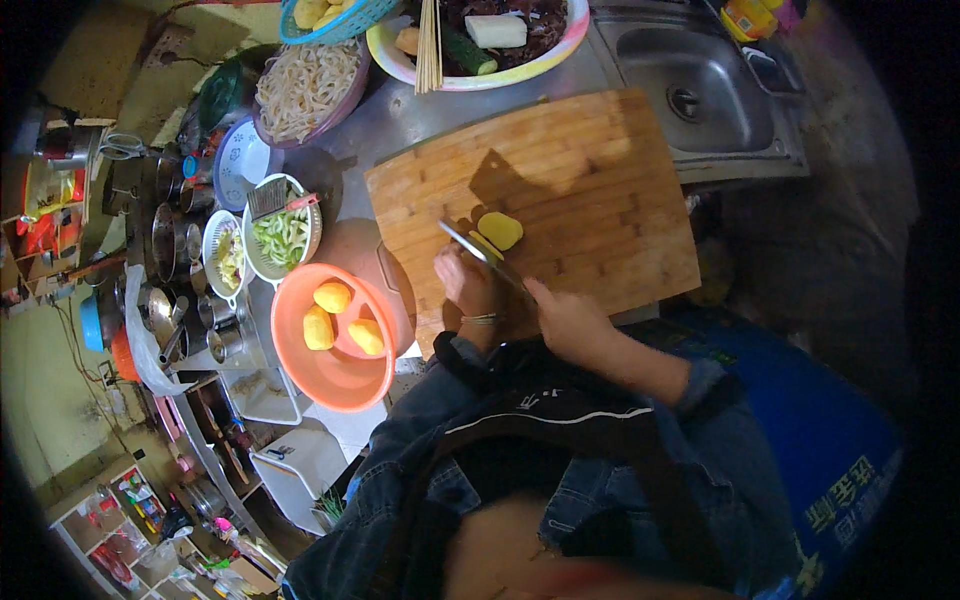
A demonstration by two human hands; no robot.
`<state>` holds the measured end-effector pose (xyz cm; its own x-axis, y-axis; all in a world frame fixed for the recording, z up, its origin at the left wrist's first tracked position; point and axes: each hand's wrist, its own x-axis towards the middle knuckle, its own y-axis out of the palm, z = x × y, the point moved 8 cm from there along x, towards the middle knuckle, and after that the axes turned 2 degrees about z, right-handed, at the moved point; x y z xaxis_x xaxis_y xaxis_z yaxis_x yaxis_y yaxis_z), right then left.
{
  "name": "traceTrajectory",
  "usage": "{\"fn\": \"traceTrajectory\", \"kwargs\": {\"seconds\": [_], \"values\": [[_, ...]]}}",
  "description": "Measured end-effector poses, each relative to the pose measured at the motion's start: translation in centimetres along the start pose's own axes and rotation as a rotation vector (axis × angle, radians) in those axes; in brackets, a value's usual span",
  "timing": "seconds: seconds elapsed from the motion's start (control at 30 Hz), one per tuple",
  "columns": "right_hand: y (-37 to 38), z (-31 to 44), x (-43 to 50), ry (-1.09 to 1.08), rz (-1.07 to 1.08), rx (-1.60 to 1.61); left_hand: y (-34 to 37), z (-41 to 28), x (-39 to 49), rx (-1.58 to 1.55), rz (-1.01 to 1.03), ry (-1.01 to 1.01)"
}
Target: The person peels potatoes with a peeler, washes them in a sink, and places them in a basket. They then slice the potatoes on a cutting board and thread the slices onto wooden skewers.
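Observation:
My right hand (566, 319) is closed around the handle of a kitchen knife (484, 251), whose blade points up and left over a wooden cutting board (637, 202). At the left side of the blade, my left hand (461, 277) rests near the board's lower left part; what its fingers hold is hidden by the hand and blade. Cut pieces of peeled potato (500, 231) lie on the board just beyond the knife. Left of the board, an orange plastic basin (334, 386) holds several peeled potatoes (319, 328).
A steel sink (720, 90) is at the upper right. Beyond the board stand a large basin (525, 75) with a cucumber and wooden skewers, and a bowl of wide noodles (307, 90). White colanders (315, 244) of cut vegetables sit at left, one with a red-handled grater (268, 199) on it.

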<state>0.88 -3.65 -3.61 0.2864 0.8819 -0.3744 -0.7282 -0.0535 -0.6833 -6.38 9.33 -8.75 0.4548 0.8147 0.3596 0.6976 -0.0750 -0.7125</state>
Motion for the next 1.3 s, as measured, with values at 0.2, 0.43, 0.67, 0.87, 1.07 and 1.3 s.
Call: {"fn": "traceTrajectory", "kwargs": {"seconds": [0.2, 0.43, 0.67, 0.87, 1.07, 1.3], "values": [[-0.3, 0.0, -4.3, 0.010, 0.024, -0.026, 0.6, 0.4, -0.2, 0.097, 0.032, 0.046], [1.1, -0.2, 3.1, 0.067, 0.118, -0.037, -0.7, -0.8, 0.0, -0.101, -0.050, 0.032], [0.5, 0.4, 1.8, 0.004, 0.011, -0.066, 0.4, 0.6, 0.1, -0.099, 0.028, -0.077], [-0.5, 0.4, -4.1, -0.032, -0.026, -0.018, 1.7, 2.1, 0.3, -0.197, 0.107, -0.122], [1.4, -0.2, 2.0, 0.050, 0.106, -0.036, -0.3, 0.3, -0.1, -0.127, -0.081, 0.020], [1.1, 0.3, 2.7, 0.028, 0.077, -0.039, -0.4, 0.2, -0.5, -0.127, -0.058, -0.017]]}}
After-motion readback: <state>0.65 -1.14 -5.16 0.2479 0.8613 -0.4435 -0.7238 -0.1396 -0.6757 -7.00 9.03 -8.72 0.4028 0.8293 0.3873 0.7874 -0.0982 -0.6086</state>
